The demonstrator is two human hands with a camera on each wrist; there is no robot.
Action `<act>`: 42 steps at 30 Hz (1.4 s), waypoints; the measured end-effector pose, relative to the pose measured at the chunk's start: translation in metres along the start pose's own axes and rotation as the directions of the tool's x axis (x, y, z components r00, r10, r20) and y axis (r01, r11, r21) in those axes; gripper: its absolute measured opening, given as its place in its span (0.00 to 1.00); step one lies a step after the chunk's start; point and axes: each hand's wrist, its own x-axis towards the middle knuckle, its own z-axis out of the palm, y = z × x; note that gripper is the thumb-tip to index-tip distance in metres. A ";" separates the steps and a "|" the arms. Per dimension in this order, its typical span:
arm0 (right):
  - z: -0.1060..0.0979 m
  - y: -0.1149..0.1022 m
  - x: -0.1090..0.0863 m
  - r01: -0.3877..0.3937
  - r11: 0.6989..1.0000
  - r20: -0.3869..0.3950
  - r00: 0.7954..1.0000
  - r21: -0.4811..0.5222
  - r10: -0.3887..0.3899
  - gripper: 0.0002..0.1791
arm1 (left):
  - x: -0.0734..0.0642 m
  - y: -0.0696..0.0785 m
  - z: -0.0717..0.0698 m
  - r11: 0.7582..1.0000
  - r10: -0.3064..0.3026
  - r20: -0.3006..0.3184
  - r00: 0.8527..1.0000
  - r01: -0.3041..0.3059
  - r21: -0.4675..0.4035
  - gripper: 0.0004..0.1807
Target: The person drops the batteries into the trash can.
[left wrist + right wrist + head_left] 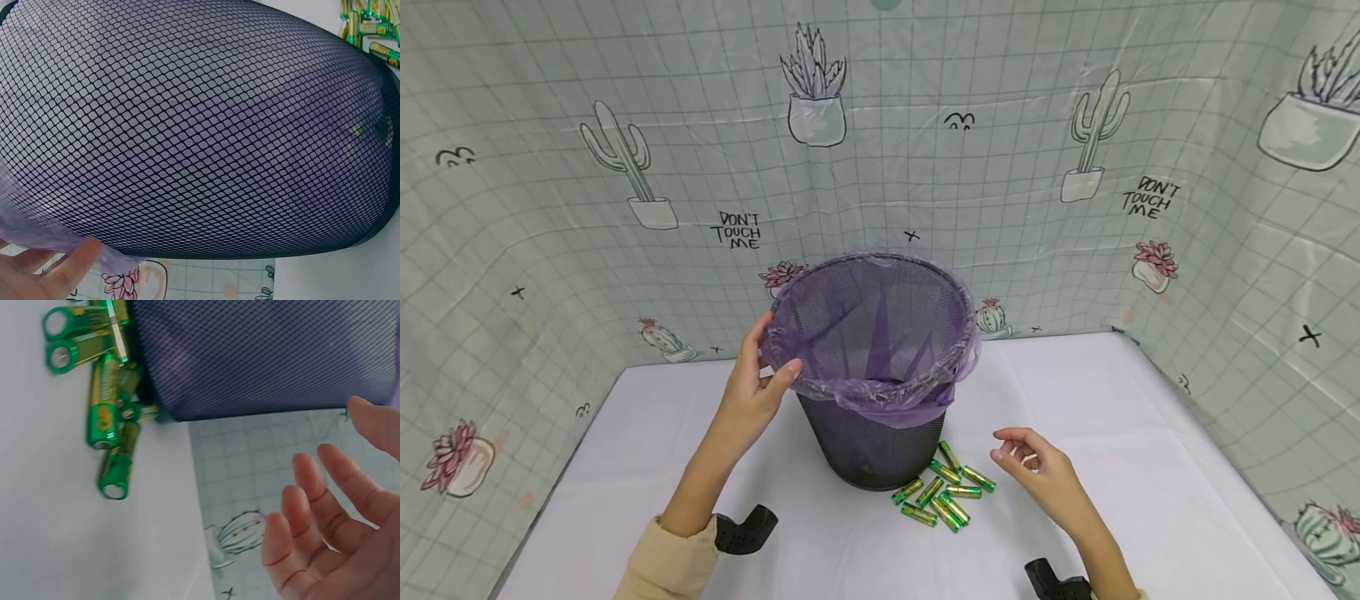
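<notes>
A black mesh wastebasket (pixel 874 450) stands on the white table, lined with a translucent purple bag (pixel 895 410) folded over its rim. My left hand (pixel 754 385) grips the rim at its left side, thumb over the near edge and fingers outside. Right of the basket's base lie several green-and-gold batteries (pixel 964 492) in a loose heap. Just right of them hovers my right hand (pixel 1039 473), holding nothing, its fingers (pixel 284 540) loosely bent. Through the mesh in the left wrist view, small yellow-green spots (pixel 356 130) show near the basket's bottom.
White cloth covers the table (pixel 1150 433). Behind it and along both sides hangs a pale green gridded curtain (pixel 880 183) printed with cacti and lettering. Black wrist mounts (pixel 747 530) are strapped to both forearms.
</notes>
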 end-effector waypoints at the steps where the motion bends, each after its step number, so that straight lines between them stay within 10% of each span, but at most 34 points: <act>1: 0.001 0.003 -0.001 -0.020 1.000 0.014 1.000 0.001 0.020 0.15 | 0.000 0.000 0.000 1.000 -0.001 -0.001 1.000 0.001 -0.001 0.39; 20: 0.017 0.038 -0.007 -0.312 0.950 0.151 0.940 0.007 0.307 0.22 | 0.000 0.000 0.001 1.000 -0.004 -0.003 1.000 0.004 -0.014 0.39; 42: 0.032 0.043 -0.006 -0.314 0.938 0.090 0.940 -0.146 0.329 0.12 | 0.002 0.000 0.000 1.000 0.001 0.005 1.000 -0.001 -0.019 0.39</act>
